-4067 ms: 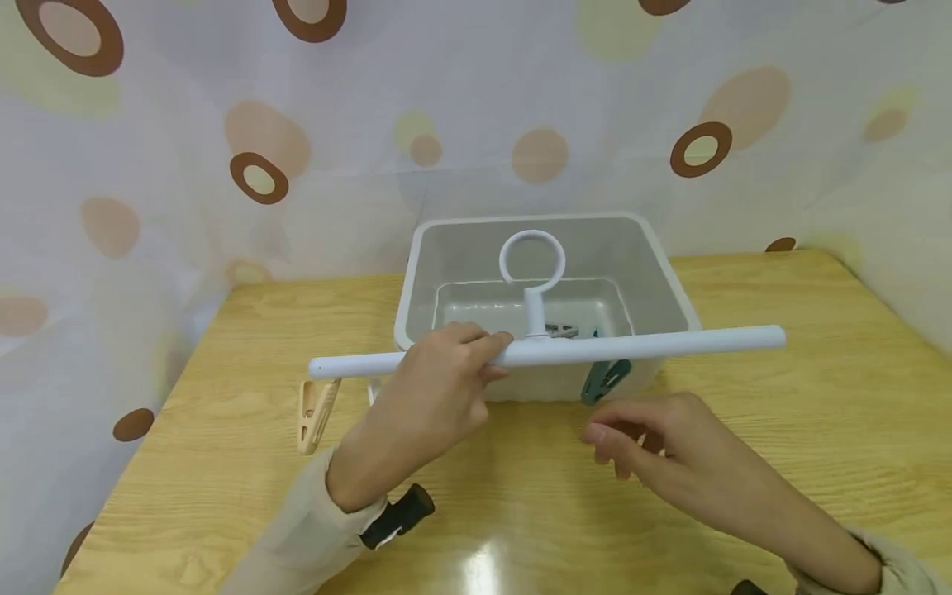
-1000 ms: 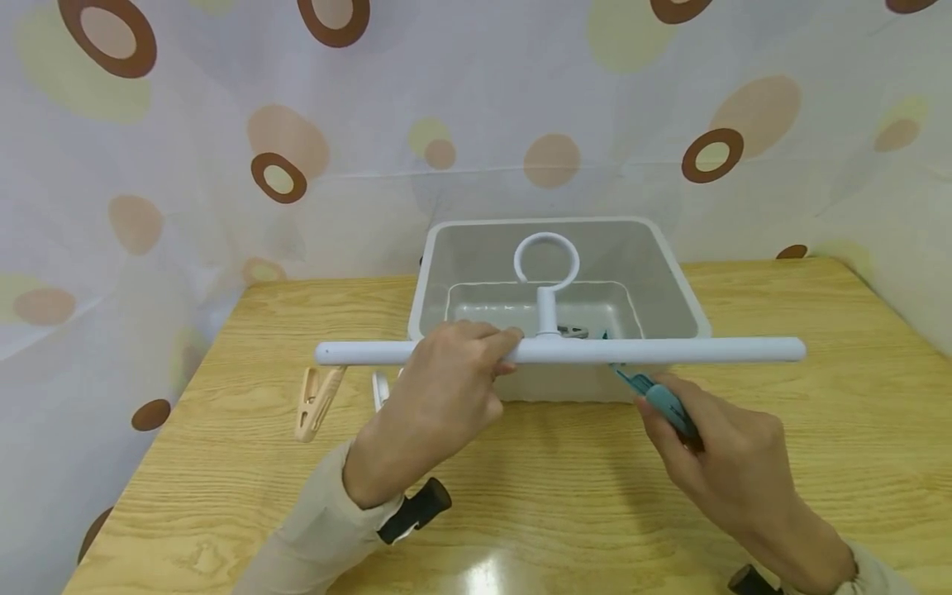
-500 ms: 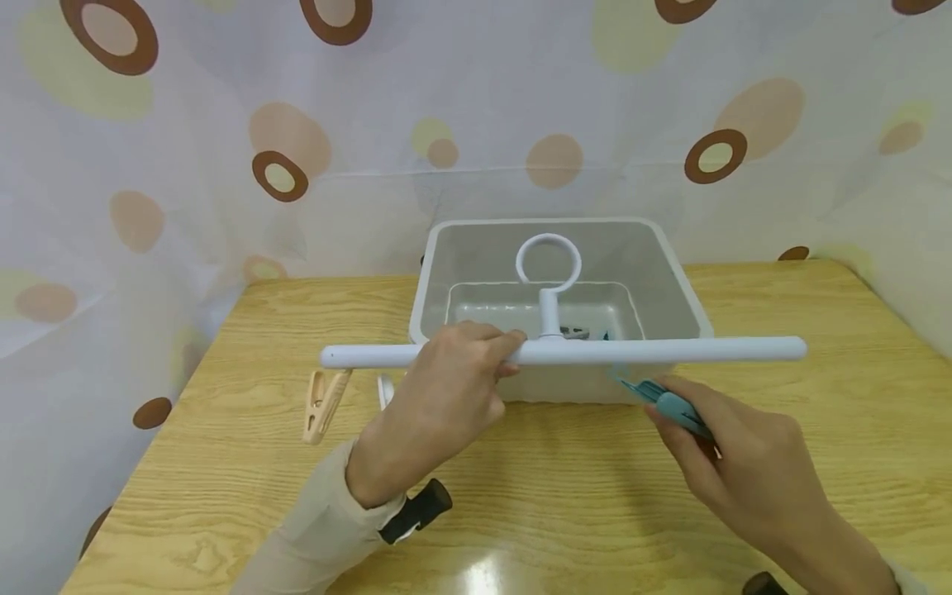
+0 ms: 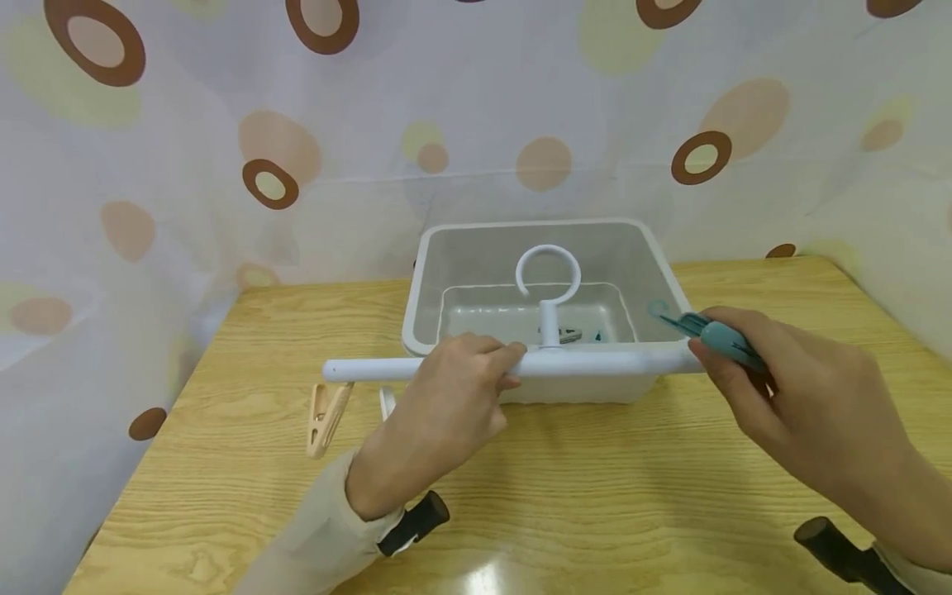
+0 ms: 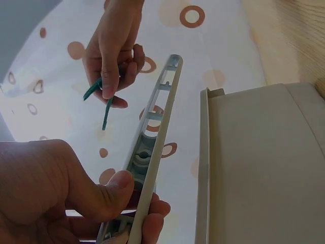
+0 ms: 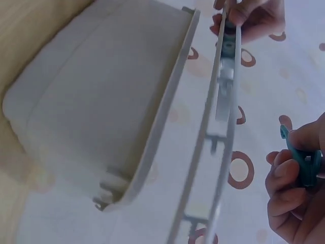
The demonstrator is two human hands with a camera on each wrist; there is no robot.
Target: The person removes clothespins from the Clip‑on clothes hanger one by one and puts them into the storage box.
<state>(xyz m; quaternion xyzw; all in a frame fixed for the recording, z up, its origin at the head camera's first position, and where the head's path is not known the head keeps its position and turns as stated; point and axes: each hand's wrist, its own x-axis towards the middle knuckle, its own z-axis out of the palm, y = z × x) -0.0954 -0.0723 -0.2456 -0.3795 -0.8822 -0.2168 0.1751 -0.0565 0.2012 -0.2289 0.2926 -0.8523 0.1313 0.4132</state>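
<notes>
My left hand (image 4: 446, 413) grips a white folding hanger bar (image 4: 595, 361) near its middle, thumb pressed along the hollow side in the left wrist view. An open ring hook (image 4: 550, 271) stands up from the bar. With thumb and fingers, my right hand (image 4: 811, 397) pinches a teal clothespin (image 4: 725, 340), whose small curled hook points left over the bar's right end. In the right wrist view the teal clothespin (image 6: 307, 165) shows apart from the bar. A beige clothespin (image 4: 327, 420) hangs below the bar's left end, beside a white clip (image 4: 387, 402) partly hidden by my left hand.
Behind the bar a pale grey bin (image 4: 414, 297) stands on the wooden table (image 4: 565, 496). Inside it lie a grey clothespin (image 4: 568, 335) and a small teal piece (image 4: 598, 336). A dotted curtain (image 4: 476, 99) closes off the back.
The teal clothespin hung from the bar's right half at first. My right hand took hold of it, drew it off, and moved it up and right. The left hand keeps its grip.
</notes>
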